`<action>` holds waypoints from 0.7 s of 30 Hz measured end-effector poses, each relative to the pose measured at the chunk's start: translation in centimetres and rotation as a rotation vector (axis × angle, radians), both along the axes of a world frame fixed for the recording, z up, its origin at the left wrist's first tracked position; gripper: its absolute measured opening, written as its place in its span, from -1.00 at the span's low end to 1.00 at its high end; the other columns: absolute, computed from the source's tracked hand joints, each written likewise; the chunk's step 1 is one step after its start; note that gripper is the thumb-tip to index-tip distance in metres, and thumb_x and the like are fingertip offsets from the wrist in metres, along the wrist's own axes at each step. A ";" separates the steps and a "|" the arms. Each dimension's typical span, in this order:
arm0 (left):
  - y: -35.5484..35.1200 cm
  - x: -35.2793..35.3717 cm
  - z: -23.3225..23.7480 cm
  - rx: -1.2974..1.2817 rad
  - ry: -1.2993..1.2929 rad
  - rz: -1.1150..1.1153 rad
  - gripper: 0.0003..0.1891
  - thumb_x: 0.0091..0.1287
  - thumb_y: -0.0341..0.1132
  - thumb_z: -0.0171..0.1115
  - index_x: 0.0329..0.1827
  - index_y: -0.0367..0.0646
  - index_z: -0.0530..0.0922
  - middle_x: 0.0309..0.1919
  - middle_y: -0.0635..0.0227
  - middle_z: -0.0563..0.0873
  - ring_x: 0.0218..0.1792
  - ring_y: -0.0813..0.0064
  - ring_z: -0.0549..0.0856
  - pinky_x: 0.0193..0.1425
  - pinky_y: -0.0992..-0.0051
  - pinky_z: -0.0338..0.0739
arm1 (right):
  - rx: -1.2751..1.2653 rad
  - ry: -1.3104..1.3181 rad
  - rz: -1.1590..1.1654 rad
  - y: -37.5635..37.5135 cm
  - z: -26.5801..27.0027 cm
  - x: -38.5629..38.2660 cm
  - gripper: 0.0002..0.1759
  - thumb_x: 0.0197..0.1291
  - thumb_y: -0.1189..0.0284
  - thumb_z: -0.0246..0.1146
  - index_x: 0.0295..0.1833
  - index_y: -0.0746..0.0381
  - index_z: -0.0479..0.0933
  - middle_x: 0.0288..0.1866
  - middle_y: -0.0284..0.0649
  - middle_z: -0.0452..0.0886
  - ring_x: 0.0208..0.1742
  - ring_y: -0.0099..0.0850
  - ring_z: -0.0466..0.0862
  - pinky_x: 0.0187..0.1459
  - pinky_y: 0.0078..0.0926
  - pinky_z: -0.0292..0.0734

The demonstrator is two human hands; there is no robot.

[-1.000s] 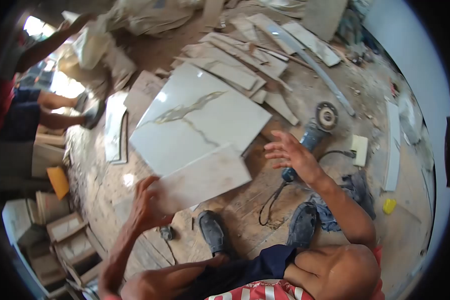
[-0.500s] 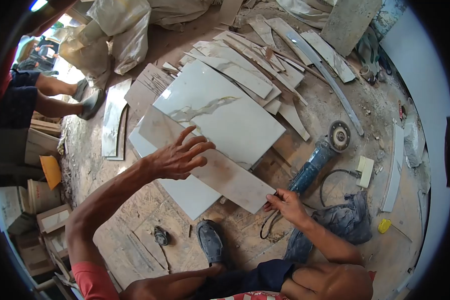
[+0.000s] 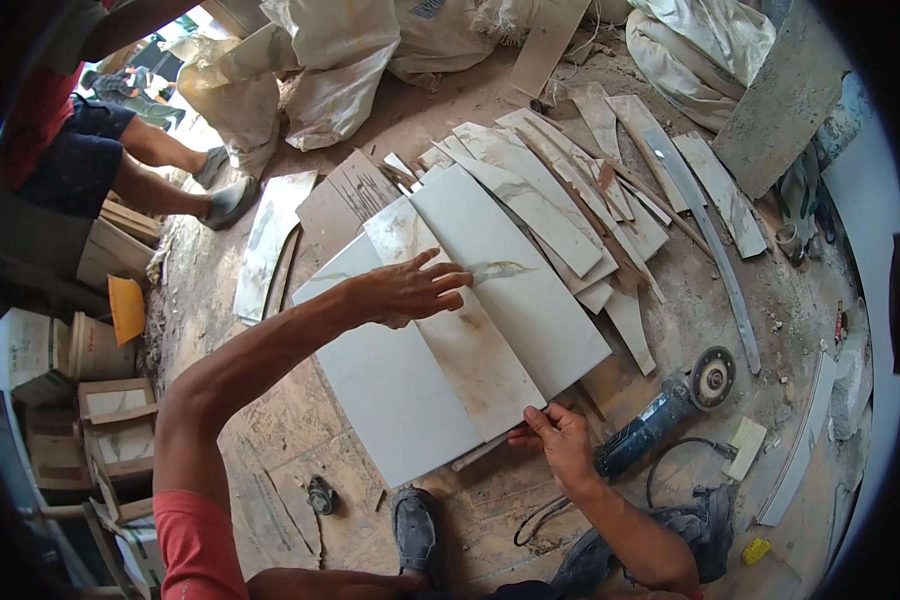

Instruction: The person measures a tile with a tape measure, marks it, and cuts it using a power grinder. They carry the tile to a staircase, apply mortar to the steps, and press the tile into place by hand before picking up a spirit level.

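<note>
A long tile strip [image 3: 470, 340] lies across a large glossy white tile [image 3: 390, 385], with more of the white surface [image 3: 530, 310] on its other side. My left hand [image 3: 420, 288] rests over the middle of the strip, fingers spread. At the strip's near right corner, my right hand [image 3: 560, 435] pinches the edge between thumb and fingers. Just right of that hand, an angle grinder [image 3: 650, 425] with a round disc lies on the floor.
Cut tile pieces [image 3: 540, 200] are heaped behind the large tile. A metal strip [image 3: 710, 240] lies to their right. Another person's legs [image 3: 155, 185] stand at the upper left. Dark cloth [image 3: 705, 530], a grinder cable and a yellow object [image 3: 756, 550] lie at the lower right.
The strip has turned steeper and now lies across the middle of the white tile. My left hand has shifted right with it, and my right hand still holds its corner. The camera view has shifted.
</note>
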State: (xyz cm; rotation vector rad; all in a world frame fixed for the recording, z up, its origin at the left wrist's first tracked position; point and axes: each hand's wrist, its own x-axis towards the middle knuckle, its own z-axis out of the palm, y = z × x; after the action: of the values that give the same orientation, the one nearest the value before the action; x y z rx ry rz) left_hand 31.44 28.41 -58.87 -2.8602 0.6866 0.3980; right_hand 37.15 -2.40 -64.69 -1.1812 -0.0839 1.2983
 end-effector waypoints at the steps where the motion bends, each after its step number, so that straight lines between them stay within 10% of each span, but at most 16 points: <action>1: 0.1 -0.2 -0.1 0.003 0.004 0.005 -0.51 -0.12 -0.34 0.36 -0.09 -0.08 0.37 0.23 0.26 0.26 0.28 0.38 0.26 0.41 0.13 0.12 | -0.018 -0.018 0.007 0.1 0.2 -0.1 -0.74 0.24 0.36 0.14 -0.33 0.38 0.47 -0.44 -0.20 0.59 -0.39 -0.46 0.63 -0.28 -0.55 0.62; 10: 0.3 -0.4 -1.1 -0.024 -0.044 0.014 -0.66 -0.02 -0.36 0.28 -0.15 -0.08 0.41 0.21 0.26 0.27 0.30 0.33 0.21 0.37 0.13 0.19 | -0.028 -0.033 -0.020 0.3 -0.3 -0.5 -0.70 0.22 0.33 0.17 -0.37 0.39 0.48 -0.47 -0.21 0.59 -0.40 -0.50 0.63 -0.30 -0.58 0.61; 18: 0.6 -0.8 -0.7 -0.042 0.187 0.374 0.03 -0.21 -0.51 0.37 0.38 -0.15 -0.07 0.38 0.24 0.06 0.39 0.30 0.09 0.44 0.12 -0.02 | -0.171 -0.084 -0.001 0.2 0.0 -0.7 -0.73 0.25 0.40 0.12 -0.36 0.42 0.49 -0.46 -0.21 0.59 -0.40 -0.50 0.64 -0.34 -0.63 0.59; 21: 2.4 -0.5 -0.1 -0.349 0.148 0.616 -0.05 -0.19 -0.57 0.18 0.39 -0.14 -0.02 0.36 0.13 0.10 0.37 0.17 0.14 0.41 0.22 0.06 | -0.154 -0.073 -0.031 -0.3 -1.2 -1.3 -0.75 0.24 0.38 0.15 -0.31 0.40 0.51 -0.45 -0.23 0.59 -0.39 -0.50 0.65 -0.38 -0.65 0.57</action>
State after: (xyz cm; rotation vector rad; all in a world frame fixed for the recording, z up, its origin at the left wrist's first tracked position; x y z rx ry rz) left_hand 30.96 30.79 -58.93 -3.3606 -0.1550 0.6258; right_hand 35.88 -2.75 -65.93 -1.3568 -0.0193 1.2520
